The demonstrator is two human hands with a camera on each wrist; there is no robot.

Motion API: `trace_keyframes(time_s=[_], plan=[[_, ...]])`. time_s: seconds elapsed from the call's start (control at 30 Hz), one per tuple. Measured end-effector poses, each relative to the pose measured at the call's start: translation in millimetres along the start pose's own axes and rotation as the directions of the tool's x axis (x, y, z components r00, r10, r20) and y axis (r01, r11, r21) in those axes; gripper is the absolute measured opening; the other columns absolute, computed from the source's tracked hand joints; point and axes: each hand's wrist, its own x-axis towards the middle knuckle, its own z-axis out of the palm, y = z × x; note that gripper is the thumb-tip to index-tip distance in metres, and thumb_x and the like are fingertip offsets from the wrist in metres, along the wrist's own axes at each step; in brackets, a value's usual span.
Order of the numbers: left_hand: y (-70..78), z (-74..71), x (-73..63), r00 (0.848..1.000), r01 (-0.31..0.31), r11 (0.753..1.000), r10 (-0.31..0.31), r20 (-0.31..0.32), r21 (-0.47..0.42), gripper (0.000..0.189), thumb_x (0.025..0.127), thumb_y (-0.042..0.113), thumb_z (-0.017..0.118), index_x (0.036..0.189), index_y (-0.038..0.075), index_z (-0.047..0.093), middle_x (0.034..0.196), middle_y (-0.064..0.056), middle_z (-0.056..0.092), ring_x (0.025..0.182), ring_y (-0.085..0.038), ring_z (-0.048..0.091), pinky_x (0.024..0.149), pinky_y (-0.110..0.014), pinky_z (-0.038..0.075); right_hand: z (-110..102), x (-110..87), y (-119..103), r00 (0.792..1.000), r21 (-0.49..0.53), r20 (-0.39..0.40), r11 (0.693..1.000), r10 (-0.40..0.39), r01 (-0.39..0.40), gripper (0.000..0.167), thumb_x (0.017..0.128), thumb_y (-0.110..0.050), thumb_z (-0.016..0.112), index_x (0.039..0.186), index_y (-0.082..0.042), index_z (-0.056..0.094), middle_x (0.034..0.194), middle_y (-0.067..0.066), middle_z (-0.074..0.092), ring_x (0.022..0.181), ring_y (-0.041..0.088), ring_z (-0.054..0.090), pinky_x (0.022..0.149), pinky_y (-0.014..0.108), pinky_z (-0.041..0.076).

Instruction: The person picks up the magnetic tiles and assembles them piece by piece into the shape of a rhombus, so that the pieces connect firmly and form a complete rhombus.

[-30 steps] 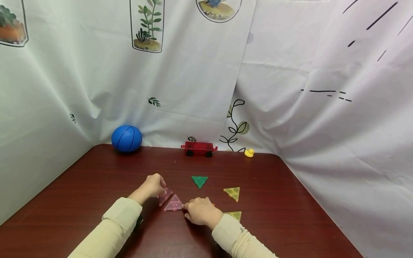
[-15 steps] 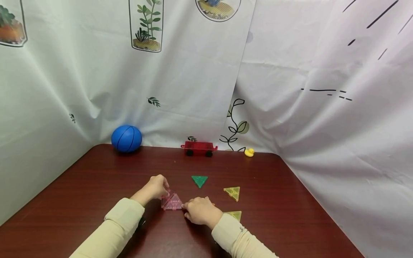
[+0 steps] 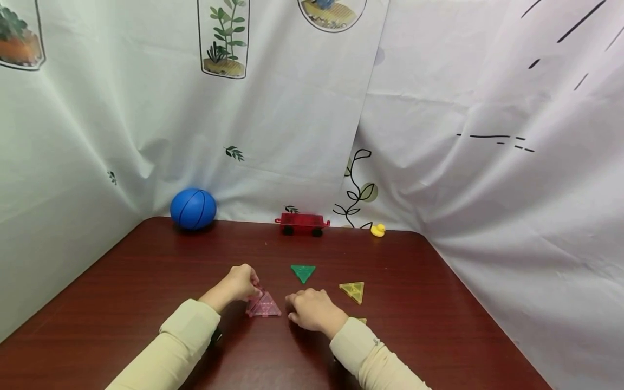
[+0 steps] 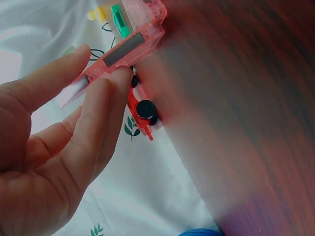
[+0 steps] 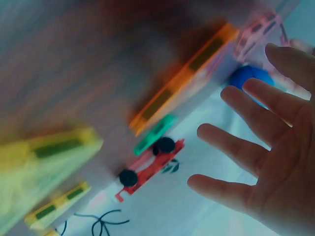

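My left hand (image 3: 241,283) pinches a translucent pink triangular magnetic tile (image 4: 129,49) between thumb and fingers. Beside it, edge against edge in the head view, lies a second pink triangular tile (image 3: 265,309) on the table. To the right of these, my right hand (image 3: 314,311) hovers with nothing in it, its fingers spread in the right wrist view. An orange tile (image 5: 184,78) shows close to that hand in the same view; in the head view the hand hides it.
A green triangular tile (image 3: 303,273) lies farther back on the table (image 3: 161,271). Two yellow tiles, one a triangle (image 3: 353,291), lie right of my right hand. Along the back stand a blue ball (image 3: 193,208), a red wheeled wagon (image 3: 302,221) and a yellow duck (image 3: 377,231).
The left hand has brought its pink tile rightward against the other pink tile, closing the gap. The right hand has let go of that second tile and moved a little right.
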Motion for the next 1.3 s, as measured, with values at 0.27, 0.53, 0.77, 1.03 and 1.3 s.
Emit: trace_keyframes(time_s=[0.27,0.53,0.77,1.03,1.3], plan=[[0.0,1.0,-1.8,0.999,-0.03,0.999,0.03,-0.012,0.011,0.016,0.062,0.003,0.076,0.07,0.001,0.062,0.066,-0.006,0.054,0.05,-0.012,0.055,0.044,-0.023,0.046,-2.1,-6.6,25.9,0.995,0.024,0.014,0.995,0.099,-0.099,0.033,0.078,-0.036,0.062,0.105,-0.016,0.062,0.093,-0.001,0.059,0.085,0.02,0.055,0.065,0.04,0.044],[3.4,-1.9,-4.8,0.999,-0.037,0.999,0.037,-0.014,0.034,0.016,0.063,0.003,0.075,0.071,0.001,0.061,0.069,-0.007,0.055,0.049,-0.012,0.055,0.045,-0.023,0.046,-0.9,-9.8,32.2,0.967,0.073,0.119,0.969,0.227,-0.236,0.041,0.072,-0.054,0.06,0.068,-0.013,0.058,0.071,0.001,0.049,0.065,0.015,0.046,0.055,0.033,0.04],[3.3,-1.6,-7.0,0.999,-0.033,0.999,0.033,-0.012,0.027,0.017,0.064,0.004,0.075,0.067,0.003,0.058,0.065,-0.004,0.052,0.047,-0.011,0.053,0.044,-0.023,0.045,2.8,-7.3,26.2,0.938,0.016,0.188,0.954,0.291,-0.299,0.05,0.065,-0.063,0.06,0.069,-0.013,0.058,0.069,0.002,0.051,0.06,0.013,0.045,0.051,0.031,0.04],[3.3,-3.8,-7.4,0.999,-0.044,0.998,0.045,-0.022,0.04,0.013,0.065,0.004,0.073,0.069,0.003,0.062,0.065,-0.004,0.054,0.048,-0.011,0.053,0.045,-0.023,0.045,-0.6,-7.5,21.6,0.938,0.05,0.183,0.95,0.295,-0.309,0.044,0.064,-0.056,0.067,0.068,-0.013,0.056,0.065,-0.001,0.048,0.058,0.012,0.043,0.049,0.03,0.039],[3.9,-3.3,-7.2,0.999,-0.041,0.998,0.042,-0.021,0.041,0.013,0.066,0.005,0.073,0.067,0.003,0.06,0.063,-0.004,0.053,0.048,-0.011,0.053,0.045,-0.024,0.045,-0.3,-8.3,23.1,0.936,0.155,0.18,0.931,0.303,-0.331,0.047,0.053,-0.052,0.076,0.069,-0.013,0.056,0.062,-0.002,0.046,0.056,0.013,0.043,0.048,0.03,0.037]])
